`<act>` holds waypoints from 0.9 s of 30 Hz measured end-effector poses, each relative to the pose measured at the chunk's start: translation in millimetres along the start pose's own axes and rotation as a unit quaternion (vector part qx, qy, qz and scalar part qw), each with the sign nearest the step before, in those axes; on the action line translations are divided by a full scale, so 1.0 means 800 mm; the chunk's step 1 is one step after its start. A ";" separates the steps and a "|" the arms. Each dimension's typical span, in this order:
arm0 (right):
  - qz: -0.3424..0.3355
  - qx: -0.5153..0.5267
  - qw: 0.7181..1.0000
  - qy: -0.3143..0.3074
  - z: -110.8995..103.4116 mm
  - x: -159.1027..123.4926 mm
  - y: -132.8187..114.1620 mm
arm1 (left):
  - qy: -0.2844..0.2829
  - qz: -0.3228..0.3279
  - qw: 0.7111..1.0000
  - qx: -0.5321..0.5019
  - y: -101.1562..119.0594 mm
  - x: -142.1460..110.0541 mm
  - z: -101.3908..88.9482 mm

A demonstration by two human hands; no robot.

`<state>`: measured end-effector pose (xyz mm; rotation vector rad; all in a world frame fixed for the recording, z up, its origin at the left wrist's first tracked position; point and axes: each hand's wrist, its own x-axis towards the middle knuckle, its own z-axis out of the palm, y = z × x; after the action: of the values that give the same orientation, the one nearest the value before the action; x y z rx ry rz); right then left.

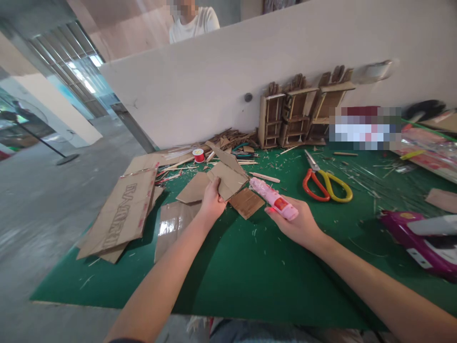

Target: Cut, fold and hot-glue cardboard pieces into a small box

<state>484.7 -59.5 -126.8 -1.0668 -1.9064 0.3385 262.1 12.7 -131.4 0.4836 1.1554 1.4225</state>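
Observation:
My left hand grips a cut piece of cardboard by its near edge, thumb on top. My right hand is wrapped round a pink hot glue gun, whose nozzle end points left at the cardboard's right edge. Whether the nozzle touches the cardboard I cannot tell. Below them a small brown cardboard square lies on the green table. More flat cardboard pieces lie behind and beside my left hand, one with shiny tape.
Orange-and-yellow-handled scissors lie to the right, a purple appliance nearer. A printed cardboard sheet covers the left side. Behind are a red thread spool, loose sticks and small cardboard shelf structures by the wall. A person is beyond the partition.

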 end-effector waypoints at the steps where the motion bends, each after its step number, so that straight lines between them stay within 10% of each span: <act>1: 0.001 0.001 1.000 0.000 0.000 0.000 0.000 | 0.004 -0.002 1.000 -0.003 0.000 0.000 0.000; 27: -0.020 0.003 1.000 0.005 -0.003 0.001 -0.001 | 0.001 -0.012 0.999 -0.051 -0.002 0.000 0.003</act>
<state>485.8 -59.8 -124.3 -1.0220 -1.9148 0.3160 264.8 13.6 -131.8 0.3950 1.0815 1.4532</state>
